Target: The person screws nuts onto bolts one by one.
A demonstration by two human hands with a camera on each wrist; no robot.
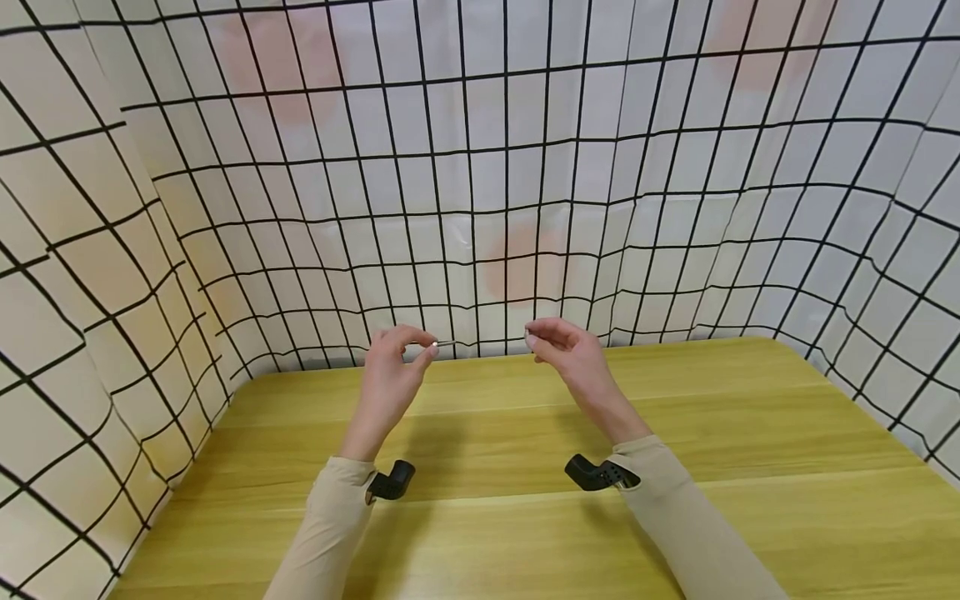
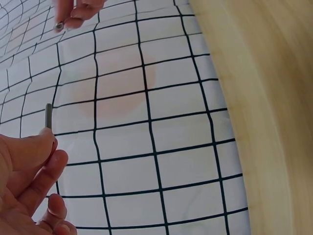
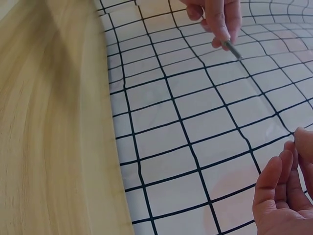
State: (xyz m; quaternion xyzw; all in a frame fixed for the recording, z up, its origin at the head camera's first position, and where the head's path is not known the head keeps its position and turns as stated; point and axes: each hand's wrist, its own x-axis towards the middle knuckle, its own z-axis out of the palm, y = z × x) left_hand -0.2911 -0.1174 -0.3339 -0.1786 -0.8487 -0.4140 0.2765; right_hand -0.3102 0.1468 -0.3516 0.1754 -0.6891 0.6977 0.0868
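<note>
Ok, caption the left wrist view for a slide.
Left hand pinches a rod; right hand holds a small piece.

Soft, blurry shadows on the brightly lit tabletop (image 1: 495, 542)

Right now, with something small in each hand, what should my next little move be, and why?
Probably ease your right hand inward, lining its small round piece up with the thin rod. Your left hand pinches the rod, free end toward that piece, with a gap between them.
</note>
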